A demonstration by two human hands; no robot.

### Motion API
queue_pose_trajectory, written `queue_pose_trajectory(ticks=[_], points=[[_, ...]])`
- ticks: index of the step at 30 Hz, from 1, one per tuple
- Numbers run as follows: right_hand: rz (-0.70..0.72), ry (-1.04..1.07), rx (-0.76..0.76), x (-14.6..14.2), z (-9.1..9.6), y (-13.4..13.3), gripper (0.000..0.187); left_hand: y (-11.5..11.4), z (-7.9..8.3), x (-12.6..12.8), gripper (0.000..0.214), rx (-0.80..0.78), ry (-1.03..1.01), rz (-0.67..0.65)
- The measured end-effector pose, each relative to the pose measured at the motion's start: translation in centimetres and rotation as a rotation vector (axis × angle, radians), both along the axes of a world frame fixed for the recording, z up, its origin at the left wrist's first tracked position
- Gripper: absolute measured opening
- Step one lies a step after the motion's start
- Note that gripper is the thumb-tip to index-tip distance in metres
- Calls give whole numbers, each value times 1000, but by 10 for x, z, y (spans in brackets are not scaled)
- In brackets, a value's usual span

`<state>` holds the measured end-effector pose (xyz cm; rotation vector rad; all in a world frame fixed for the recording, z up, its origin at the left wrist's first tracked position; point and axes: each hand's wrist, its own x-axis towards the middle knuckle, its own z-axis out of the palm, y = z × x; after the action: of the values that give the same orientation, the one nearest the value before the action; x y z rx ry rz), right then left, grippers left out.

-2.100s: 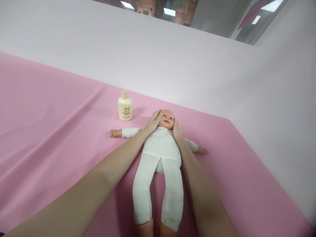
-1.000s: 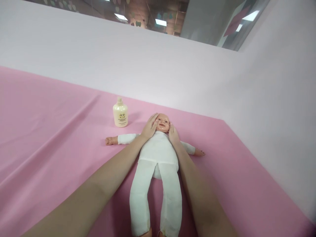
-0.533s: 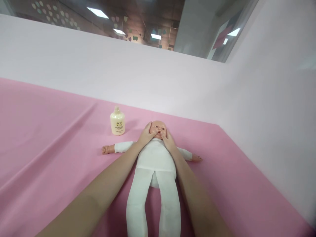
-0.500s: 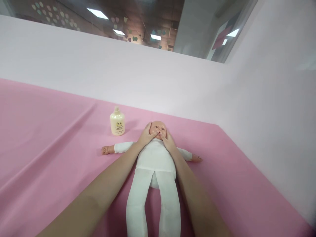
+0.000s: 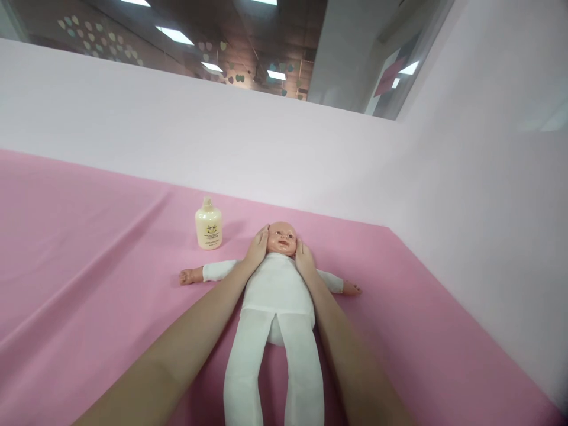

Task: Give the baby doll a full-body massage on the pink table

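Note:
A baby doll (image 5: pixel 278 290) in white cloth lies on its back on the pink sheet (image 5: pixel 110 248), arms spread and legs toward me. My left hand (image 5: pixel 257 247) lies along the left side of its head (image 5: pixel 283 238), fingers stretched out. Against the head's right side rests my right hand (image 5: pixel 305 258), its fingers straight too. Both thumbs are off the doll's mouth area, and the face shows fully between my hands. Neither hand is closed around anything.
A cream pump bottle (image 5: pixel 208 225) with a printed label stands upright beyond the doll's outstretched arm on the left. White walls (image 5: pixel 199 130) border the pink surface at the back and right. Above is a window (image 5: pixel 199 47) with heart-shaped stickers.
My thumbs have left the area by the doll's mouth, and both hands have drawn outward to the sides of its head. The view has shifted slightly.

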<state>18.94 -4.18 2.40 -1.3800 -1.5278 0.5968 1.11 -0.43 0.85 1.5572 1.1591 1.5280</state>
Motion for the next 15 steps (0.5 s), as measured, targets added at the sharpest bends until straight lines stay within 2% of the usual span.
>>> queue_pose_trajectory(ticks=[4, 10, 12, 15], points=[[-22, -45, -34, 0, 3, -1, 41, 2, 1, -1, 60, -25, -32, 10], [-18, -82, -36, -2, 8, -6, 38, -9, 8, -2, 56, 100, 69, 14], [-14, -93, -33, -2, 8, -7, 37, -13, 9, -2, 62, 146, 128, -23], [-4, -57, -21, -1, 6, -6, 36, -17, 10, -2, 83, 158, 190, -64]])
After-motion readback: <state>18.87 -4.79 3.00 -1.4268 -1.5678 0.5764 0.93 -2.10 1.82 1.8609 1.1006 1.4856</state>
